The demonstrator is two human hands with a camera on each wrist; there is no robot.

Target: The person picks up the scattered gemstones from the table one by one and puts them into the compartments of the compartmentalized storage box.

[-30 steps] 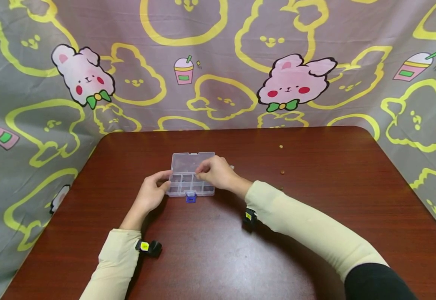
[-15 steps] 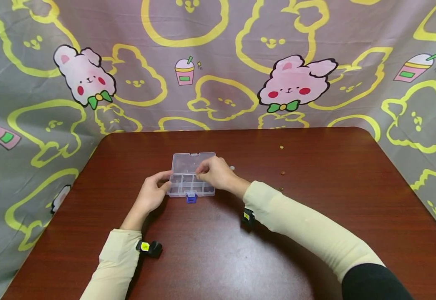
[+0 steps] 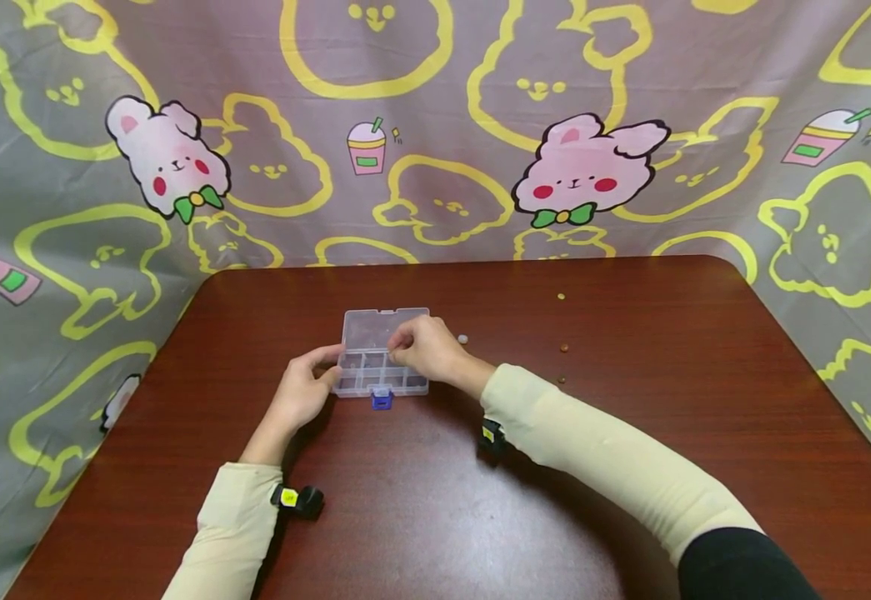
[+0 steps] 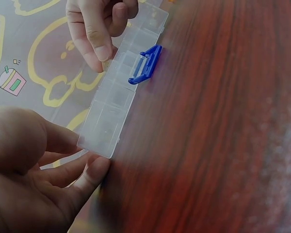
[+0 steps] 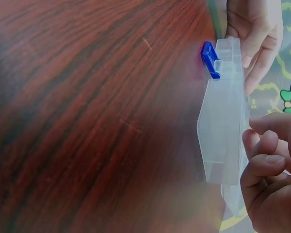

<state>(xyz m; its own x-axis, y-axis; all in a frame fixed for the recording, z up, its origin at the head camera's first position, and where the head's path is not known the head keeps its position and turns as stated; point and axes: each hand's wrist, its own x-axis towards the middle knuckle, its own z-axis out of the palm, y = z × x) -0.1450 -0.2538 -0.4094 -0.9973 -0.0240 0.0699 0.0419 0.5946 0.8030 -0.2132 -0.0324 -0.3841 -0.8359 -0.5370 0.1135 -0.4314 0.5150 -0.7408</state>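
Note:
A clear plastic compartment box (image 3: 386, 382) lies on the table with its lid (image 3: 371, 328) raised at the back and a blue latch (image 3: 382, 399) at the front. My left hand (image 3: 306, 387) holds the box's left end, thumb at the front corner, as the left wrist view (image 4: 36, 167) also shows. Over the right half of the box is my right hand (image 3: 429, 346), its fingers bent and the thumb and index fingertips close together above a compartment. Whether a small thing sits between those fingertips cannot be made out. The right wrist view shows the curled fingers (image 5: 266, 167) beside the box.
A whitish bead-like piece (image 3: 463, 339) lies just right of the right hand. Farther right are a yellowish piece (image 3: 561, 297), an orange-brown piece (image 3: 564, 347) and a small brown piece (image 3: 562, 380). A patterned cloth (image 3: 435, 125) hangs behind the brown table (image 3: 405, 517).
My right hand has shifted very slightly left over the box, so the whitish piece shows more fully. The left hand keeps its hold and the box stays in place.

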